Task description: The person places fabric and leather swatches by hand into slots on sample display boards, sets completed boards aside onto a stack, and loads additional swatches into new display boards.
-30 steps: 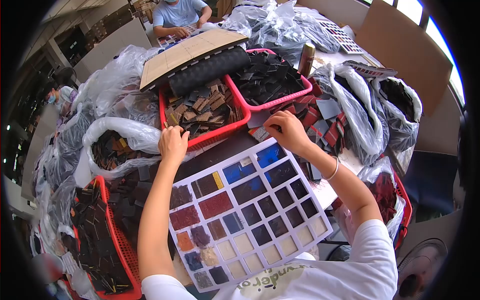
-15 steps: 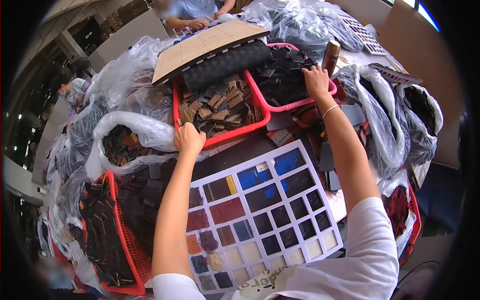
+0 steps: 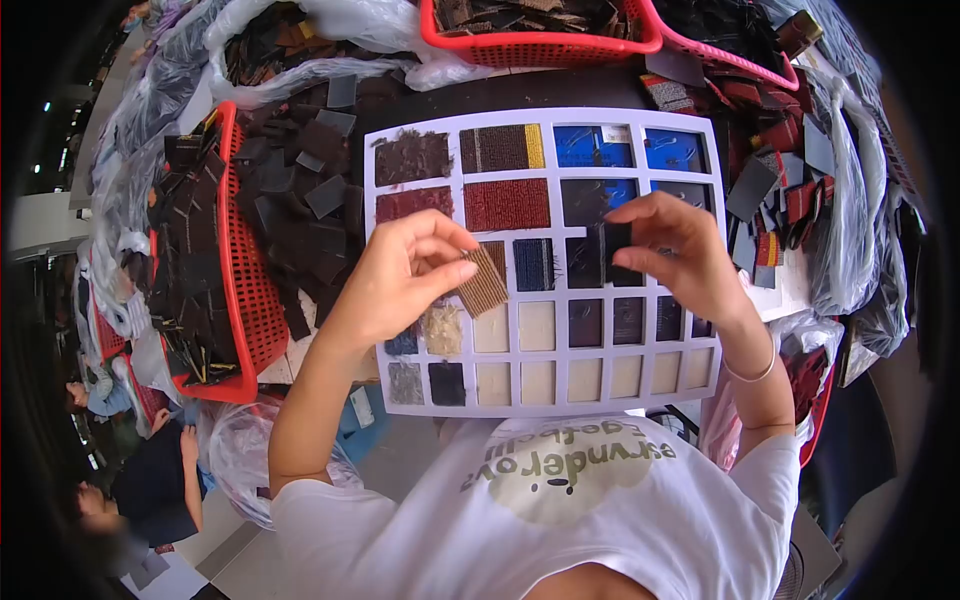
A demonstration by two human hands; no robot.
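A white sample board [image 3: 508,395] with rows of square windows lies in front of my body, several windows filled with carpet swatches. Between the thumb and fingers of my left hand [image 3: 405,275] is a brown ribbed carpet swatch [image 3: 484,284], tilted over the middle rows. My right hand [image 3: 685,245] pinches a small black swatch [image 3: 618,252] above the board, right of the blue-grey striped swatch [image 3: 534,265]. Dark red carpet [image 3: 507,204] fills a window in the second row. Cream-coloured backing shows in several bottom windows.
Red basket [image 3: 235,250] with dark pieces stands left, beside loose dark swatches [image 3: 300,180]. At the back are another red basket [image 3: 540,45] of brown pieces and a pink basket [image 3: 735,55]. Plastic bags [image 3: 850,200] crowd the right. Other people [image 3: 155,480] are at lower left.
Both hands have come back from the baskets to over the board, left with a brown swatch and right with a black one. The camera view has tilted down towards my body.
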